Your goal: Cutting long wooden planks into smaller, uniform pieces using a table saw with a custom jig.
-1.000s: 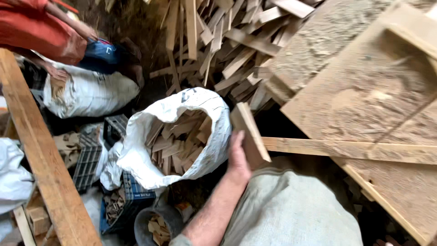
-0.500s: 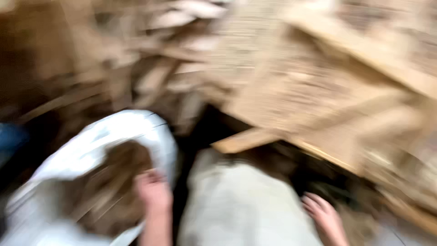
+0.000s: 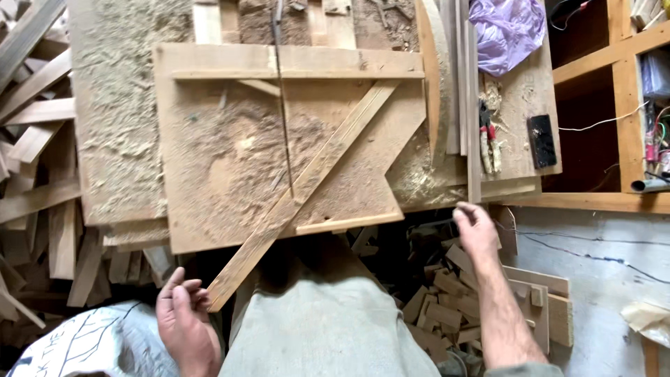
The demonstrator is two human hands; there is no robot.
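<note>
My left hand [image 3: 183, 318] hangs low at the left, fingers loosely apart, holding nothing, beside the near end of a long wooden slat [image 3: 307, 185]. That slat lies diagonally across a sawdust-covered plywood sled [image 3: 223, 160] on the saw table. A thin saw blade slot [image 3: 283, 119] runs down the sled's middle. My right hand [image 3: 477, 230] reaches out at the right, empty with fingers slightly curled, above a heap of small wood offcuts [image 3: 447, 300]. A white sack [image 3: 91, 345] sits at the lower left under my left hand.
Stacked wood strips [image 3: 35, 160] pile up at the left. A purple plastic bag [image 3: 506, 31], pliers [image 3: 488, 139] and a black phone [image 3: 541, 141] lie on the bench at the right. Wooden shelving with cables [image 3: 628, 112] stands at far right. My grey trousers [image 3: 321, 328] fill the bottom centre.
My view has swung from the sack and scrap pile over to the saw table. My left hand has let go of the wood block; my right hand has come into view.
</note>
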